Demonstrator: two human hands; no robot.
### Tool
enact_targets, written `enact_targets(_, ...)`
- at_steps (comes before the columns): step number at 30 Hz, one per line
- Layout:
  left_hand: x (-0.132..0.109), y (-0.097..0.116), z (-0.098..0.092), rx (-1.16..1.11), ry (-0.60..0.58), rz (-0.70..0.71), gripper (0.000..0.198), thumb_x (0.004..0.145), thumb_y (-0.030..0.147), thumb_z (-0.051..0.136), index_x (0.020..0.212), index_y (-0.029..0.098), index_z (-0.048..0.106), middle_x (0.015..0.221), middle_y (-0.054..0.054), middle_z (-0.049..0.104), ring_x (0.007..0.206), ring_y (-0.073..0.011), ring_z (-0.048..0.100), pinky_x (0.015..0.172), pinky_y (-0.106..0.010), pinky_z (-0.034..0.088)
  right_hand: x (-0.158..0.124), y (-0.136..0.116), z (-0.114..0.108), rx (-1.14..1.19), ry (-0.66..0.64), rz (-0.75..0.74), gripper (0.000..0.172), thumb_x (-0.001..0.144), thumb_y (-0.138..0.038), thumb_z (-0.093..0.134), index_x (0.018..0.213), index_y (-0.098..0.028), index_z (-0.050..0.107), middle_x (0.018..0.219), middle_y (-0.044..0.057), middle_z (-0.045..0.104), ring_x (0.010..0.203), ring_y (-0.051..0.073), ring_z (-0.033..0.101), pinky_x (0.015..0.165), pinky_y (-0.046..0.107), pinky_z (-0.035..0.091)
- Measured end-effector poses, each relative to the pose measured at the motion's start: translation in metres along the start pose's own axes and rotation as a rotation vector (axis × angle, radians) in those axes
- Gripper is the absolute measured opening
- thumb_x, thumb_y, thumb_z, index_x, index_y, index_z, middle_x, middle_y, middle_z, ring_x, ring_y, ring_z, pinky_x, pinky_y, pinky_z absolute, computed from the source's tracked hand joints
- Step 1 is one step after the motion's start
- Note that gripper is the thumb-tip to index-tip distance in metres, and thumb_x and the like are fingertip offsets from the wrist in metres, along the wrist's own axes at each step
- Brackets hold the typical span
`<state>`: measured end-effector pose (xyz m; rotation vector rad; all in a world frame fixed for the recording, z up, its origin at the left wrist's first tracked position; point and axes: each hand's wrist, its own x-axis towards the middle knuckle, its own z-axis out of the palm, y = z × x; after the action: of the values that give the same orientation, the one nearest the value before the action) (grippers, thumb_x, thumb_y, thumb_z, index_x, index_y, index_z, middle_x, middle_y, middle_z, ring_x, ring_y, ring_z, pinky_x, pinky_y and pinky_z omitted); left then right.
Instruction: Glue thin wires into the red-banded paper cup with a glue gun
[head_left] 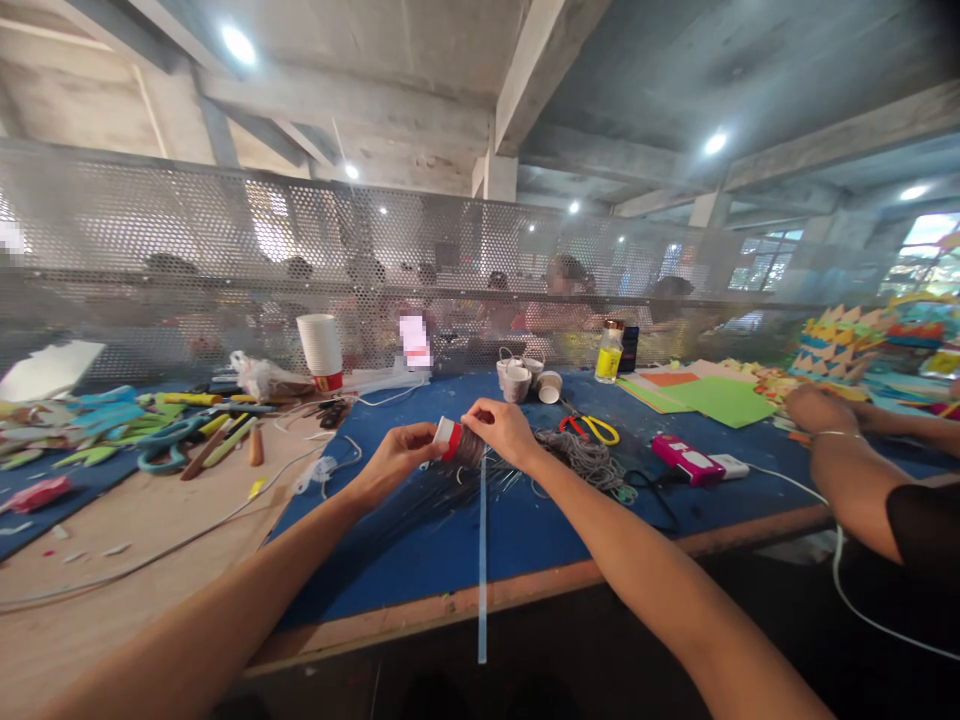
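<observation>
Honestly, the bit I'd worry about is the pale strip [482,560] hanging off the near edge of the table [540,545]. It dangles right below both hands, and I reckon one nudge from a forearm could drag it off. Same deal with the string wound on the red-rimmed cup [452,441]. The cup is held up just above the blue top and rests on nothing, so if either grip slackens, my guess is the wraps slide and come undone. The left hand [401,457] is curled shut around the red rim end. The right hand [501,428] pinches the string-covered end from above, fingers closed on it. Just past the right wrist sits a loose heap of grey string [592,462], which looks like it could snag. Yellow-handled scissors [596,429] lie behind it and a pink gadget [684,459] off to the right. Further back are a few small cups [517,381], a bottle [609,352] with yellow stuff in it, and a stack of white cups [320,348]. A co-worker's arm [832,440] rests at the right near some green paper [724,400], and a mesh screen [225,250] runs along the back.
</observation>
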<state>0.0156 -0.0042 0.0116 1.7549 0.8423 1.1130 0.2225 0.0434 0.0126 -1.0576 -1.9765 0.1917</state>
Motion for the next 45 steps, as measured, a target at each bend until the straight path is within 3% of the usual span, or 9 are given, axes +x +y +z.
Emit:
enact_targets(9,0.001,0.002,0.001,-0.046,0.005,-0.016,0.023,0.079,0.038,0.071,0.086,0.017,0.074,0.083,-0.003,0.071,0.079,-0.0186,0.060,0.078,-0.027,0.042,-0.001,-0.002,-0.002,0.034,0.016,0.021,0.024,0.089,-0.043,0.060,0.085,-0.022,0.071,0.066,-0.002,0.063,0.061,0.013,0.054,0.059,0.022,0.037)
enact_targets(14,0.003,-0.005,-0.003,-0.069,0.024,-0.010,0.021,0.079,0.037,0.072,0.088,0.017,0.075,0.083,-0.001,0.071,0.078,-0.0164,0.059,0.078,-0.025,0.041,0.000,-0.002,-0.002,0.095,0.050,-0.047,0.031,0.096,-0.041,0.050,0.090,-0.022,0.073,0.085,0.002,0.068,0.077,0.014,0.060,0.073,0.023,0.042)
enact_targets(20,0.006,-0.014,-0.009,-0.133,0.108,-0.012,0.024,0.078,0.037,0.073,0.091,0.017,0.074,0.087,-0.003,0.072,0.079,-0.0170,0.060,0.078,-0.026,0.041,0.002,-0.004,-0.007,0.087,0.109,-0.041,0.042,0.100,-0.044,0.039,0.095,-0.021,0.073,0.085,0.004,0.061,0.082,0.015,0.058,0.080,0.026,0.043)
enact_targets(27,0.008,-0.011,-0.011,-0.269,0.187,-0.042,0.023,0.074,0.036,0.076,0.087,0.017,0.074,0.083,-0.004,0.072,0.075,-0.0157,0.061,0.074,-0.026,0.044,-0.001,-0.004,-0.001,0.210,-0.049,0.004,0.039,0.092,-0.052,0.054,0.115,-0.021,0.064,0.108,0.006,0.064,0.093,0.016,0.060,0.088,0.029,0.047)
enact_targets(31,0.010,-0.014,-0.014,-0.320,0.193,-0.066,0.024,0.072,0.034,0.078,0.087,0.016,0.074,0.085,-0.004,0.071,0.075,-0.0149,0.062,0.076,-0.026,0.046,-0.003,-0.004,0.003,0.266,-0.073,0.004,0.045,0.085,-0.048,0.065,0.120,-0.020,0.059,0.116,0.009,0.062,0.097,0.017,0.061,0.086,0.030,0.050)
enact_targets(40,0.011,-0.016,-0.019,-0.462,0.240,-0.150,0.025,0.074,0.034,0.076,0.088,0.014,0.073,0.088,-0.006,0.070,0.078,-0.0168,0.063,0.075,-0.027,0.049,-0.004,-0.006,0.002,0.297,-0.068,-0.078,0.042,0.080,-0.035,0.072,0.118,-0.022,0.058,0.119,0.007,0.059,0.099,0.017,0.061,0.091,0.032,0.049)
enact_targets(45,0.010,-0.015,-0.018,-0.423,0.225,-0.142,0.021,0.072,0.031,0.077,0.085,0.015,0.074,0.085,-0.004,0.070,0.076,-0.0147,0.062,0.075,-0.025,0.048,-0.003,-0.010,0.000,0.240,0.001,-0.139,0.023,0.087,-0.029,0.063,0.109,-0.022,0.063,0.111,0.005,0.062,0.103,0.016,0.059,0.096,0.031,0.045)
